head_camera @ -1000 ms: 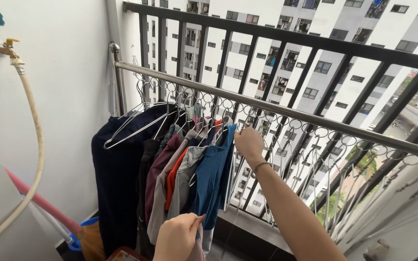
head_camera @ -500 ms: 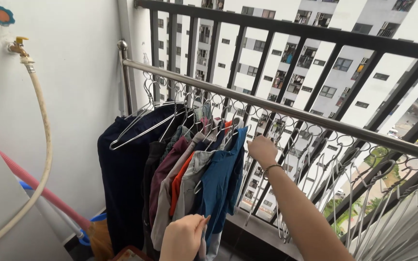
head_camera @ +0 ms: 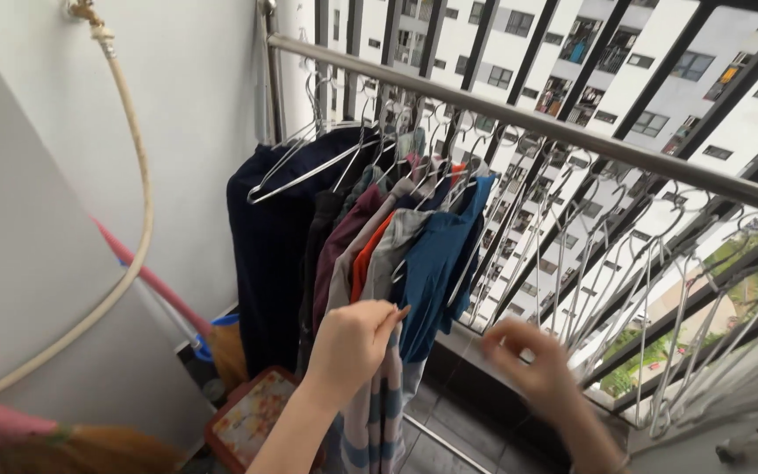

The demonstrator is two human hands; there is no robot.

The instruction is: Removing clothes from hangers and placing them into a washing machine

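The left hand (head_camera: 348, 347) pinches the top edge of a striped cloth (head_camera: 379, 417), which hangs limp at 6 o'clock below the hung shirts (head_camera: 396, 254). It looks soft and light; grip along the hem. The right hand (head_camera: 532, 364), blurred, is half spread and holds nothing.

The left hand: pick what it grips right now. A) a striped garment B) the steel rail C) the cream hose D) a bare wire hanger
A: the left hand is closed on the top of a striped garment that hangs down below it, in front of the clothes on the rail.
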